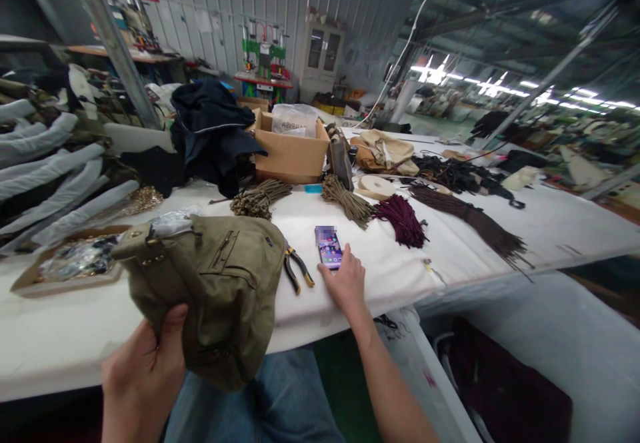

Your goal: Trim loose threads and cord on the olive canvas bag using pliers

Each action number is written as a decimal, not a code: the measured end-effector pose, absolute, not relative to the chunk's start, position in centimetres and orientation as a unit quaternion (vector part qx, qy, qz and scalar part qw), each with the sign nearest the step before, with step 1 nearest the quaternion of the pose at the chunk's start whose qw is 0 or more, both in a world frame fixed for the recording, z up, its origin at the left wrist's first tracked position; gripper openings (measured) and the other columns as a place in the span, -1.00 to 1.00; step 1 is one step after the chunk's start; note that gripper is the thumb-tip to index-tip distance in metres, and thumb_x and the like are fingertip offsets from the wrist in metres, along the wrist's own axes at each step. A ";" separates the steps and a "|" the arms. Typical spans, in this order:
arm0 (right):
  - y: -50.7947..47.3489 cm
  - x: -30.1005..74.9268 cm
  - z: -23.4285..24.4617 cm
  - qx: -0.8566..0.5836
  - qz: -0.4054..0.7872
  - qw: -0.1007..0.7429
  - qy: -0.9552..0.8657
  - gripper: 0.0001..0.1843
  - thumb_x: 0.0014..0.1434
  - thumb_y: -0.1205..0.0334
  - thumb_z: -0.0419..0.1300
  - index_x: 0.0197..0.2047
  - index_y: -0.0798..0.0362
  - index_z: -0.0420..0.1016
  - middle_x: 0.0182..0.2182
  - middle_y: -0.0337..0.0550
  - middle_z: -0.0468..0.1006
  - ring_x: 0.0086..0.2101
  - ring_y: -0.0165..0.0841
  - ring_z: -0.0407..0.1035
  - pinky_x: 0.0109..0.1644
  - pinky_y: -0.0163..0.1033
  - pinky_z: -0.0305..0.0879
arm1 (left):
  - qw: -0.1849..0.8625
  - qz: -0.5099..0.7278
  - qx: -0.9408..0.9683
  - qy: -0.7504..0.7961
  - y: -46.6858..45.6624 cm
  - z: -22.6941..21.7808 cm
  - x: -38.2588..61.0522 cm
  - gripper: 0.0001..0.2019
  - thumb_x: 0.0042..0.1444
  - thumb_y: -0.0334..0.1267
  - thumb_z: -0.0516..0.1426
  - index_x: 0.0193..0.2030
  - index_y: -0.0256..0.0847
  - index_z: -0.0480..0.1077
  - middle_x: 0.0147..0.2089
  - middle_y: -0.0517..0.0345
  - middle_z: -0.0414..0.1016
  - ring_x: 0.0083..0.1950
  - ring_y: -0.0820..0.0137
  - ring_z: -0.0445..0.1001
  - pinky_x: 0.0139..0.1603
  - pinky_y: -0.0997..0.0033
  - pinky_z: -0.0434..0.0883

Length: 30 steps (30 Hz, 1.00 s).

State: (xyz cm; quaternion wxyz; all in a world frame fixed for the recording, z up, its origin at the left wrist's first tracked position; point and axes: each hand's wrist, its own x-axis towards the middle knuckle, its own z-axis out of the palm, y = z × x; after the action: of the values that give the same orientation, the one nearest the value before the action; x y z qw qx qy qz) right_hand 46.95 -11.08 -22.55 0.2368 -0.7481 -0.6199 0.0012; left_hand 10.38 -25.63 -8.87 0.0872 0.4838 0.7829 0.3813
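My left hand point(145, 370) grips the lower edge of an olive canvas bag point(215, 283) with brass fittings, holding it above the white table point(450, 256) and my lap. My right hand point(345, 282) lies flat on the table with fingers stretched, its fingertips on the near end of a smartphone point(329, 247) with a lit screen. Pliers with yellow-and-black handles point(296, 266) lie between the bag and the phone.
Bundles of tan point(260, 200), olive point(347, 200), maroon point(403, 220) and brown cord point(475, 220) lie across the table. A cardboard box point(290, 153), dark clothing point(213, 130) and a shallow tray of hardware point(70, 260) stand around. Padded rolls point(55, 163) are stacked at left.
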 end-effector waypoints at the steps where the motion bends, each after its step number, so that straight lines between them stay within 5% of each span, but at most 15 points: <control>1: -10.3 47.3 -22.2 -0.750 0.005 0.232 -0.619 0.09 0.45 -0.20 0.35 0.68 0.38 0.06 0.36 0.51 0.53 0.28 0.23 0.43 0.36 0.17 0.32 | 0.095 0.392 0.483 0.777 -25.6 -9.1 10.3 -0.67 0.31 0.10 0.19 -0.33 -0.07 0.54 -0.52 0.13 0.60 -0.36 0.09 0.67 -0.32 0.35 0.32; 5: -7.7 48.2 -20.0 -0.756 0.010 0.250 -0.605 -0.02 0.43 -0.10 0.39 0.62 0.37 0.19 0.35 0.51 0.55 0.28 0.24 0.45 0.36 0.20 0.37 | 0.123 0.432 0.486 0.749 -25.9 -9.9 10.3 -0.58 0.42 0.16 0.18 -0.20 -0.13 0.66 -0.36 0.08 0.77 -0.24 0.10 0.74 -0.30 0.38 0.43; 9: -9.8 45.0 -17.2 -0.690 0.000 0.412 -0.595 -0.33 0.54 -0.13 0.26 0.46 0.18 0.45 0.32 0.41 0.58 0.32 0.20 0.46 0.42 0.30 0.42 | 0.170 0.479 0.481 0.715 -26.1 -10.2 10.5 -0.54 0.43 0.17 0.19 -0.19 -0.18 0.69 -0.33 0.02 0.79 -0.25 0.13 0.70 -0.27 0.37 0.53; 11: -13.5 41.3 -15.8 -0.591 0.099 0.468 -0.650 -0.34 0.56 -0.20 0.25 0.48 0.05 0.45 0.32 0.27 0.62 0.28 0.11 0.54 0.41 0.25 0.51 | 0.187 0.498 0.471 0.704 -26.1 -10.0 10.7 -0.53 0.43 0.17 0.19 -0.25 -0.19 0.67 -0.38 0.04 0.74 -0.31 0.16 0.65 -0.30 0.37 0.51; 13: -17.9 36.8 -14.4 -0.490 0.231 0.447 -0.712 -0.16 0.51 -0.22 0.34 0.67 -0.09 0.24 0.49 0.15 0.50 0.42 0.06 0.48 0.49 0.21 0.51 | 0.203 0.499 0.476 0.695 -25.9 -9.4 11.0 -0.52 0.42 0.16 0.19 -0.28 -0.20 0.67 -0.40 0.05 0.72 -0.33 0.19 0.62 -0.33 0.38 0.50; 16: -22.6 30.8 -12.4 -0.440 0.302 0.451 -0.715 0.45 0.16 -0.16 0.67 0.81 -0.12 -0.11 0.67 0.16 0.23 0.60 0.21 0.22 0.63 0.35 0.35 | 0.238 0.489 0.503 0.672 -25.8 -8.0 11.3 -0.52 0.40 0.16 0.22 -0.33 -0.22 0.65 -0.40 0.06 0.70 -0.33 0.21 0.60 -0.31 0.38 0.51; 18: -23.4 28.3 -11.6 -0.449 0.323 0.482 -0.680 0.54 0.10 0.02 0.70 0.82 -0.12 -0.23 0.66 0.17 0.25 0.60 0.22 0.23 0.60 0.37 0.39 | 0.279 0.483 0.521 0.647 -25.7 -7.1 10.9 -0.50 0.36 0.19 0.26 -0.38 -0.22 0.63 -0.39 0.05 0.70 -0.29 0.19 0.63 -0.24 0.35 0.57; 22: -22.4 27.6 -12.0 -0.422 0.266 0.573 -0.650 0.16 0.31 0.27 0.43 0.80 -0.20 -0.02 0.56 0.08 0.45 0.47 0.14 0.47 0.48 0.33 0.58 | 0.444 0.506 0.466 0.575 -25.7 -5.6 8.2 -0.43 0.04 0.33 0.48 -0.24 -0.23 0.73 -0.25 -0.10 0.78 -0.01 -0.12 0.76 0.18 -0.03 0.70; 25: -22.4 28.4 -14.3 -0.369 0.192 0.623 -0.663 -0.03 0.36 0.36 0.29 0.74 -0.28 0.19 0.51 0.06 0.51 0.42 0.16 0.52 0.37 0.37 0.67 | 0.507 0.548 0.385 0.542 -25.5 -4.8 6.2 -0.10 0.16 0.62 0.20 0.11 -0.24 0.75 -0.03 -0.28 0.83 0.23 -0.29 0.76 0.36 -0.31 0.63; 27: -23.1 28.6 -16.0 -0.338 0.177 0.631 -0.675 -0.10 0.38 0.39 0.23 0.70 -0.31 0.28 0.53 0.08 0.47 0.43 0.18 0.51 0.30 0.37 0.72 | 0.535 0.566 0.338 0.528 -25.2 -4.3 5.8 0.05 0.22 0.71 -0.01 0.26 -0.24 0.70 0.07 -0.32 0.83 0.33 -0.31 0.73 0.39 -0.30 0.63; 30: -24.2 28.1 -17.9 -0.326 0.179 0.655 -0.657 -0.09 0.33 0.45 0.29 0.63 -0.40 0.39 0.59 0.06 0.37 0.43 0.24 0.50 0.26 0.38 0.74 | 0.598 0.547 0.253 0.528 -24.4 -3.5 6.7 0.02 0.20 0.67 0.08 0.36 -0.20 0.65 0.11 -0.26 0.85 0.35 -0.28 0.73 0.38 -0.16 0.67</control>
State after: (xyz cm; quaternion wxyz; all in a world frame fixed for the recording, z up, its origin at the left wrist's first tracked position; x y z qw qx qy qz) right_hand 28.08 -24.20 -17.87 0.6554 -0.3259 -0.6574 0.1790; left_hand 6.70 -24.37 -3.50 0.5981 0.2532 0.5277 0.5474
